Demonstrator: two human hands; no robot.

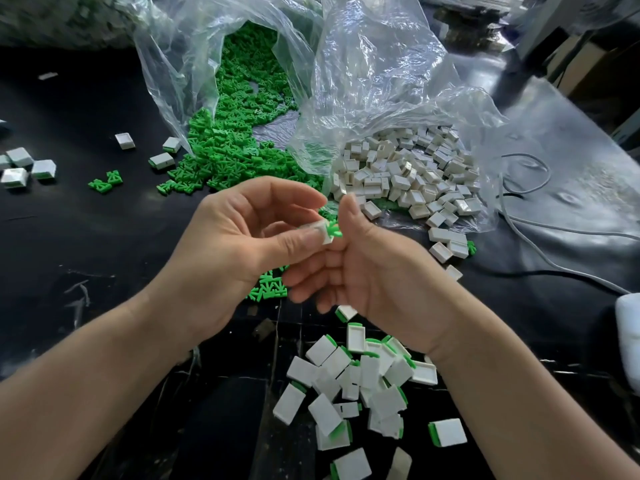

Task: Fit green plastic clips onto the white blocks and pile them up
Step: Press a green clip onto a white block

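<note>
green clip (pixel 333 231) sits at the end of a white block (pixel 325 238), and both are held in the air between the two hands, above the black table (pixel 86 244). the left hand (pixel 239 237) pinches the block between thumb and fingertips. the right hand (pixel 374 271) has its fingers curled, with thumb and forefinger pinching the clip against the block's end; blur hides whether the clip is fully seated.

below the right wrist lies a loose pile of finished blocks (pixel 363 382), white with green edges showing. a few more finished ones (pixel 27 168) lie well apart at the far left.

beyond the hands, a clear plastic bag (pixel 194 64) spills a heap of loose clips (pixel 225 154) onto the table. just beside it, a second clear bag (pixel 381 71) spills a heap of bare white blocks (pixel 408 178). a small bunch of clips (pixel 268 289) lies under the hands. a grey cable (pixel 540 216) runs along the right side of the table.
</note>
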